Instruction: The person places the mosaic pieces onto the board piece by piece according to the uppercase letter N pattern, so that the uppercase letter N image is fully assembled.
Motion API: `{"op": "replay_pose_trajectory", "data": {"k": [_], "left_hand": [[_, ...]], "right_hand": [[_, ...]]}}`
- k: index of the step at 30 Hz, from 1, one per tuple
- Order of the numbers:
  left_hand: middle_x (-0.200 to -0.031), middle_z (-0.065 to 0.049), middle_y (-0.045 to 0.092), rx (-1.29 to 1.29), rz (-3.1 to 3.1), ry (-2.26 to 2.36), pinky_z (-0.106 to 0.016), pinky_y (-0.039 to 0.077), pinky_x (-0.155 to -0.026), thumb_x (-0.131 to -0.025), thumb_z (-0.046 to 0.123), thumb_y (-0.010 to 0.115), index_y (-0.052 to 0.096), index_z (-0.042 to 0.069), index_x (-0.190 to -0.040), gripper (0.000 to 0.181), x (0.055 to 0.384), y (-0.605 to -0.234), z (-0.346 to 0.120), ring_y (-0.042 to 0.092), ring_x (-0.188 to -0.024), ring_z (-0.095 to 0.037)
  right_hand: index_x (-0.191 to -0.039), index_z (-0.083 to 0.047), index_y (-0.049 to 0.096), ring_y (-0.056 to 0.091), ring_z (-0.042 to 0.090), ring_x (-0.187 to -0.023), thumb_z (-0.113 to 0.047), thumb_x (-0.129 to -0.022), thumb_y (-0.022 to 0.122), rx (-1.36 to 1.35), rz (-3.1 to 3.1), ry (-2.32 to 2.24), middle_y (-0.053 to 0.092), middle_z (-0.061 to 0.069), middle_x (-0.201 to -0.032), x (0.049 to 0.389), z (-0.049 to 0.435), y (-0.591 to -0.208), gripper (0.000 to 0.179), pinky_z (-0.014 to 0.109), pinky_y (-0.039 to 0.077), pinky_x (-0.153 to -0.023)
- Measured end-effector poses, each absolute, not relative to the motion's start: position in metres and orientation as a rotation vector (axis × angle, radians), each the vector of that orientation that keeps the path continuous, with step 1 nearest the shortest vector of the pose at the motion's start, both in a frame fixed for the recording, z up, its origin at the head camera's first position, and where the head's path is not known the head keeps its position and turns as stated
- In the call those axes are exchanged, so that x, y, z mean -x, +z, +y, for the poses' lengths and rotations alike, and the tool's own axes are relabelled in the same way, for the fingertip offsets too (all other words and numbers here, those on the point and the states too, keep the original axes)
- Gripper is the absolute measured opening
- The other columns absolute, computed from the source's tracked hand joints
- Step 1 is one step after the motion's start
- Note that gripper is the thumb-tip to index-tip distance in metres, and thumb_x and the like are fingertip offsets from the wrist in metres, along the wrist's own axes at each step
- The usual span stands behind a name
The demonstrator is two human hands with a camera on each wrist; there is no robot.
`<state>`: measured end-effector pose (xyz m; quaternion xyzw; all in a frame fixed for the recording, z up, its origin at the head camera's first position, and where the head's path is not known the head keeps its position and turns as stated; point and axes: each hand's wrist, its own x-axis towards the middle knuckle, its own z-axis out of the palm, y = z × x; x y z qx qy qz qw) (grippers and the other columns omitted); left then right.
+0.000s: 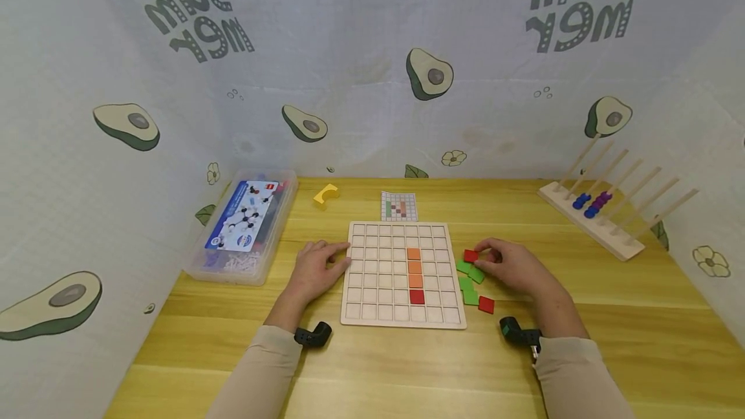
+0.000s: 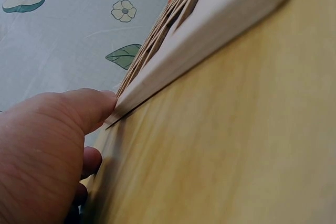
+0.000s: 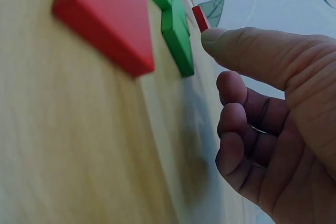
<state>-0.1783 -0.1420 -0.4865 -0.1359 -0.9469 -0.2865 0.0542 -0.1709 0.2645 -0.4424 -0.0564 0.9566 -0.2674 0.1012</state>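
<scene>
A wooden grid board (image 1: 375,281) lies flat on the table with three orange tiles (image 1: 414,267) and one red tile (image 1: 416,297) in one column. My left hand (image 1: 314,271) rests at its left side, thumb and index finger touching the edge; in the left wrist view the thumb presses the board's side (image 2: 184,51). To the right of the board, my right hand (image 1: 515,266) pinches a red square tile (image 1: 470,255) between thumb and index finger. Several green tiles (image 1: 470,297) lie beside and below it, with another red tile (image 1: 486,304) nearest me.
Behind the board lies a small pattern card (image 1: 399,206) with a coloured grid. A clear plastic box (image 1: 241,225) stands at the left, near a yellow arch block (image 1: 326,195). At the back right is a wooden peg rack (image 1: 605,231) with blue and purple beads.
</scene>
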Motion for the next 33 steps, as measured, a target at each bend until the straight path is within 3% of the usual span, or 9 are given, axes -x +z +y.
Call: {"op": "replay_pose_trajectory", "data": {"k": [20, 33], "left_hand": [[-0.08, 0.004, 0.054, 0.422, -2.861, -0.882, -0.035, 0.03, -0.079, -0.096, 0.036, 0.071, 0.072, 0.023, -0.131, 0.037, 0.177, -0.485, -0.142, 0.04, -0.08, -0.015], [-0.081, 0.005, 0.055, 0.421, -2.861, -0.881, -0.035, 0.031, -0.079, -0.095, 0.036, 0.071, 0.072, 0.024, -0.131, 0.037, 0.178, -0.485, -0.142, 0.04, -0.08, -0.015]], "right_hand": [[-0.114, -0.015, 0.068, 0.049, 0.016, -0.073, -0.024, -0.096, 0.072, 0.397, 2.776, -0.847, 0.053, 0.001, -0.081, 0.156, 0.214, -0.415, 0.02, 0.029, 0.04, -0.063], [-0.108, -0.019, 0.07, 0.049, 0.013, -0.07, -0.023, -0.093, 0.075, 0.549, 2.693, -0.865, 0.053, -0.004, -0.077, 0.148, 0.177, -0.424, 0.016, 0.025, 0.04, -0.062]]}}
